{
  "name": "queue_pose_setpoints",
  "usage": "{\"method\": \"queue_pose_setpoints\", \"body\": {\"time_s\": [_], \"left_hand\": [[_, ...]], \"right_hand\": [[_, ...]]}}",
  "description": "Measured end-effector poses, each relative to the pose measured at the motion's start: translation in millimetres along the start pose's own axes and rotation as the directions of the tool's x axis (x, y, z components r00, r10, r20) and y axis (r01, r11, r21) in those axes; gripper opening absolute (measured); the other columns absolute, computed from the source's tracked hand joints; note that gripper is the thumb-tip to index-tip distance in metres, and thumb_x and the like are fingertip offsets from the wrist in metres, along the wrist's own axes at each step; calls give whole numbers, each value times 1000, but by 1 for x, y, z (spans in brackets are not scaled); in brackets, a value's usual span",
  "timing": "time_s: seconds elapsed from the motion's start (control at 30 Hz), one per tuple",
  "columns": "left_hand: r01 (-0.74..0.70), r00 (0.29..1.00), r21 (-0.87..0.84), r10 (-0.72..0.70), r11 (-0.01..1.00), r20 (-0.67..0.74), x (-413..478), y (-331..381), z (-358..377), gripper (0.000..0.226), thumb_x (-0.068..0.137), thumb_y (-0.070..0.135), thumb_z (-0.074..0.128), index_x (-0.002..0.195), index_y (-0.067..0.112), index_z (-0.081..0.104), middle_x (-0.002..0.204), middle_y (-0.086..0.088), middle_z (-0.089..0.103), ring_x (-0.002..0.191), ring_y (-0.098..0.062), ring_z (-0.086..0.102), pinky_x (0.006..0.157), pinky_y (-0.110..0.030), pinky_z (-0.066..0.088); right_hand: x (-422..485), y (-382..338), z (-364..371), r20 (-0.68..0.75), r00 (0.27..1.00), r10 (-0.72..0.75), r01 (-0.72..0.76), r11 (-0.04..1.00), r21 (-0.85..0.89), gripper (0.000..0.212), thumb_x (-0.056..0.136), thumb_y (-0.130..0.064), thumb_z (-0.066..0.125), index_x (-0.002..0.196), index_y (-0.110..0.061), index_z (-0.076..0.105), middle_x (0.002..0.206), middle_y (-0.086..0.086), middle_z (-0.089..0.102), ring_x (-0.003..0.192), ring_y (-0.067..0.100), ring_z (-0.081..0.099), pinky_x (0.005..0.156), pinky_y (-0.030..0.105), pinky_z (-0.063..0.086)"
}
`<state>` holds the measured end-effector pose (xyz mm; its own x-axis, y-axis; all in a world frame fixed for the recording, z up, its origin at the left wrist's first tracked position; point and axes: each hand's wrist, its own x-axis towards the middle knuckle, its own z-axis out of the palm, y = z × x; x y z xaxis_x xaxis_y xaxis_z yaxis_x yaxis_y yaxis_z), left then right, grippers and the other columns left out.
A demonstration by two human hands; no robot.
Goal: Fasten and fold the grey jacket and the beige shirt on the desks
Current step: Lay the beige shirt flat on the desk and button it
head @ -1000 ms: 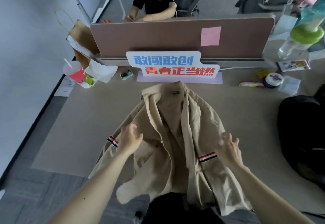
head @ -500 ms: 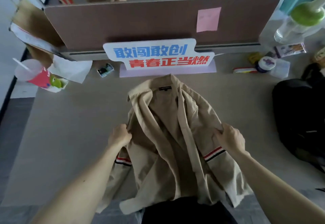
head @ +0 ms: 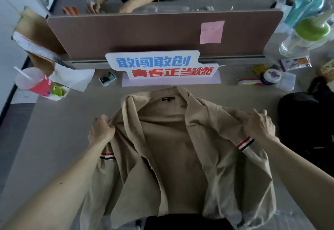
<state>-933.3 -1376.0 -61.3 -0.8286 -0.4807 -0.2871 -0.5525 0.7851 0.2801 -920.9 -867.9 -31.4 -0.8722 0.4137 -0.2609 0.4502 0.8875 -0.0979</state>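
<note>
The hem of the beige shirt [head: 173, 148] hangs off the near edge of the desk [head: 59, 130] against me, so I judge it could slide off if I let go; my left hand [head: 101, 132] and right hand [head: 258, 126] each clutch a bunch of cloth at its shoulders, fingers curled, and an uneven tug would skew the open fronts. Open desk lies to my left; the black bag [head: 305, 125] crowds the right; the sign [head: 162, 67] stands just past the collar; no grey jacket shows.
</note>
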Motion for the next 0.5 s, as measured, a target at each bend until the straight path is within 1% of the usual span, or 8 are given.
{"method": "queue_pose_setpoints", "body": {"time_s": [0.07,0.13,0.23,0.3,0.37,0.4,0.43,0.5], "left_hand": [[-44,999,-141,45,989,8,-6,14,3,23,86,22,65,105,16,55,105,-11,61,102,-35,60,84,-40,44],[-55,989,-278,91,959,117,-9,30,11,21,87,27,67,103,15,59,96,-4,64,100,-32,63,82,-36,44],[-3,962,-302,84,953,258,-14,53,24,49,83,45,70,119,14,56,111,-1,61,109,-26,59,92,-36,47],[56,986,-323,-1,945,168,-11,60,32,62,77,46,74,123,13,49,122,-7,54,113,-28,53,95,-41,46],[147,989,-428,-134,892,61,-12,66,32,55,78,32,76,117,9,44,122,-12,46,106,-27,47,90,-39,45],[185,982,-472,-186,862,45,-13,68,33,52,80,24,76,116,9,43,122,-10,42,103,-23,43,87,-37,43],[218,973,-522,-225,824,52,-15,71,32,49,80,17,75,116,9,42,122,-8,40,102,-21,42,83,-34,43],[280,957,-633,-259,722,129,-14,72,37,45,79,4,70,117,11,47,121,-7,48,96,-25,57,67,-29,53]], "right_hand": [[-4,-15,13,22,999,-37,38,999,-25,38,87,-25,54,123,-16,49,123,19,46,111,42,49,90,48,43],[-15,-39,26,42,982,-186,185,982,33,37,87,-33,46,118,-16,53,118,13,56,107,36,54,86,41,46],[-36,-83,36,177,939,-294,256,943,212,33,85,-45,53,103,-17,62,102,6,66,96,31,63,72,34,47],[-47,-107,43,288,919,-270,207,951,231,49,79,-54,60,114,-20,55,109,4,62,101,32,61,75,37,47],[-55,-121,57,385,896,-223,177,973,151,75,72,-59,67,132,-22,40,122,6,54,112,34,58,83,41,48],[-59,-124,65,406,889,-213,184,977,109,78,74,-55,70,135,-21,34,125,7,52,115,35,57,86,42,48],[-61,-126,72,401,894,-200,185,980,76,70,79,-45,68,134,-20,33,125,7,53,114,34,57,87,42,48],[-59,-125,85,321,920,-223,208,975,80,38,90,-27,56,123,-17,41,115,8,61,104,32,62,81,39,50]]}}
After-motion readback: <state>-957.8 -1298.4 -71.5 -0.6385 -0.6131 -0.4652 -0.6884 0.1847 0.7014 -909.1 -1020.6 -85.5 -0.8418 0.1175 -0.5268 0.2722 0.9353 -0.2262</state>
